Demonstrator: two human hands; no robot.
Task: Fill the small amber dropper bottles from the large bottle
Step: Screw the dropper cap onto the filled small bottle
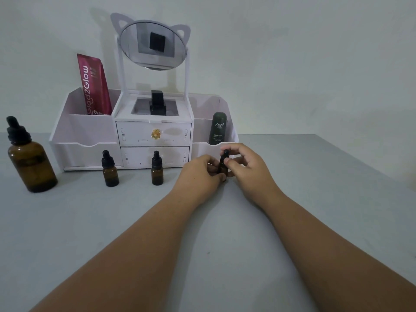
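A large amber bottle point(31, 163) with a black dropper cap stands at the far left of the grey table. Two small amber dropper bottles point(110, 168) point(157, 168) stand capped in front of the organizer's drawers. A third small dropper bottle point(224, 163) stands on the table between my hands. My left hand point(200, 174) grips its amber body, which is mostly hidden. The fingertips of my right hand point(244, 164) pinch its black dropper cap.
A white cosmetic organizer point(90, 149) with a cat-ear mirror point(154, 45) stands against the wall behind the bottles. It holds a red tube point(94, 86) on the left and a dark green Kahf bottle point(218, 129) on the right. The grey table's right edge runs diagonally.
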